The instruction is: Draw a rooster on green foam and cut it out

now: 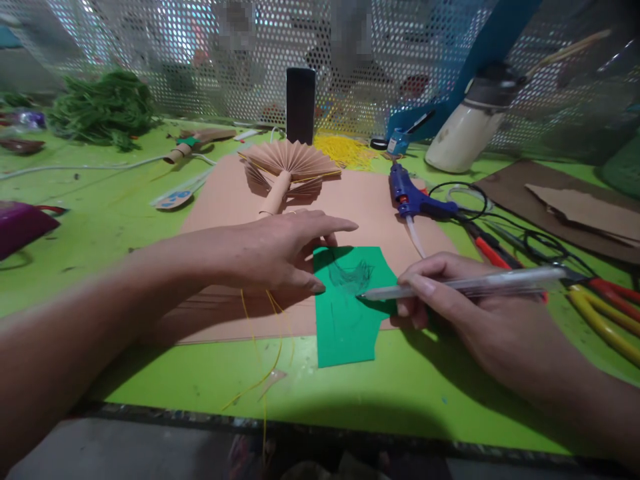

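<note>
A green piece of paper or foam sheet (345, 340) with cut edges lies in front of me, dark scribbled lines on its upper half. My right hand (470, 310) grips a clear-barrelled pen (505, 279), its tip at the sheet just below the scribble. At the sheet's left edge, my left hand (270, 247) has its thumb touching the border and its index finger stretched out above; the other fingers are partly hidden. Beneath is a brown sheet (360, 200). Beyond my left hand lies a pleated brown paper fan shape (290, 163) with a rolled stem.
A blue glue gun (415, 193) with cables lies at the right, near yellow-handled pliers (605, 320). A spray bottle (465, 133) and a phone (300, 103) stand at the back by a perforated panel. Green strands (100, 107) are heaped at the left.
</note>
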